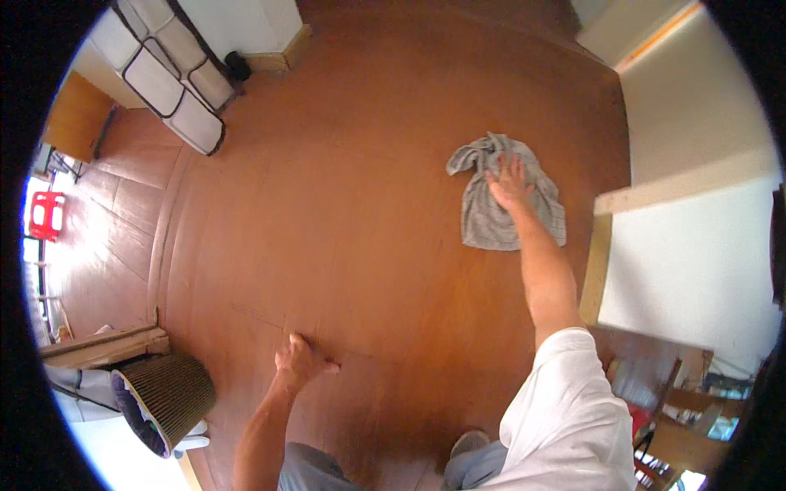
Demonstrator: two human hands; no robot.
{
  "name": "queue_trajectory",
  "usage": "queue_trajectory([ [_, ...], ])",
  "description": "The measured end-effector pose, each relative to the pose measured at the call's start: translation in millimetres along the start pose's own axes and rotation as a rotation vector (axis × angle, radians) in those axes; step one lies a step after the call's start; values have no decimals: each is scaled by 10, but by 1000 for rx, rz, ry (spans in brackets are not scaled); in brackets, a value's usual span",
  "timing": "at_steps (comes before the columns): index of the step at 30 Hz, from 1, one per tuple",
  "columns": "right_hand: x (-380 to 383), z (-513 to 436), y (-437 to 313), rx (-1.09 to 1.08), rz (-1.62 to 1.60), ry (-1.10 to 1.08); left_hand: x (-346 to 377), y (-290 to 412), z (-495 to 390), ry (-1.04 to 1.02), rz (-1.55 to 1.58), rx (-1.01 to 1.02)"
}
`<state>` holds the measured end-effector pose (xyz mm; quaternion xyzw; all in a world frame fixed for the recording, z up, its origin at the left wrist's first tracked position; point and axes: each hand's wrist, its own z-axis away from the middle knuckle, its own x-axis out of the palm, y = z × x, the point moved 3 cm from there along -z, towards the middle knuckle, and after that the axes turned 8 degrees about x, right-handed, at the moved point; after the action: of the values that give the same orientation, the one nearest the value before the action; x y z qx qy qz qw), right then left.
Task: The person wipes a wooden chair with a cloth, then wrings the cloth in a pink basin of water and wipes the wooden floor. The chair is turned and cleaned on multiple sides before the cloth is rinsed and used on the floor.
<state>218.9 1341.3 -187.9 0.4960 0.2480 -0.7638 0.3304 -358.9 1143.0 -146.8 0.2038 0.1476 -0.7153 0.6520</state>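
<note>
A grey striped cloth (485,221), crumpled at its far left corner, lies spread on the reddish-brown floor (344,215). My right hand (511,184) presses flat on top of it with the fingers spread, not wrapped around it. Lower and to the left, my left hand (296,362) is against the floor or just above it; which of the two I cannot tell. It holds nothing, and its thumb stands apart from the other fingers. My knees and one shoe (470,442) show at the bottom edge.
On the left, a ribbed waste bin (178,399) with a dark liner stands beside a door frame (110,350). White padded panels (153,80) lean at the upper left. A white wall corner (681,264) with wooden skirting (595,270) borders the right side. Far left is a red plastic stool (47,216).
</note>
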Motion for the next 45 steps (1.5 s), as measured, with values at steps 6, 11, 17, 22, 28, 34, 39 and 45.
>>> queue_trajectory([
  [6, -273, -1000, -356, 159, -132, 92, 63, -79, -93, -58, 90, -38],
  [11, -260, -1149, -1355, 130, -130, 143, 35, -64, -129, -78, 56, -66],
  [17, 558, 229, -3564, -645, -221, 292, -3, -69, -118, -117, 122, -122],
  [22, 953, 1400, -3473, -1060, -140, 206, 18, -8, -97, -18, 12, -90],
  [28, 128, -15, -2954, -811, 80, 235, 32, -47, -133, -85, 58, -116],
  [34, -401, -1669, -2964, -365, -11, 224, -23, -81, -174, -165, 75, -121],
  [39, -485, -2320, -3168, -265, -12, 259, 8, -66, -191, -214, 42, -90],
  [45, -468, -3030, -3216, -222, 11, 357, 114, -84, -189, -197, 169, -81],
])
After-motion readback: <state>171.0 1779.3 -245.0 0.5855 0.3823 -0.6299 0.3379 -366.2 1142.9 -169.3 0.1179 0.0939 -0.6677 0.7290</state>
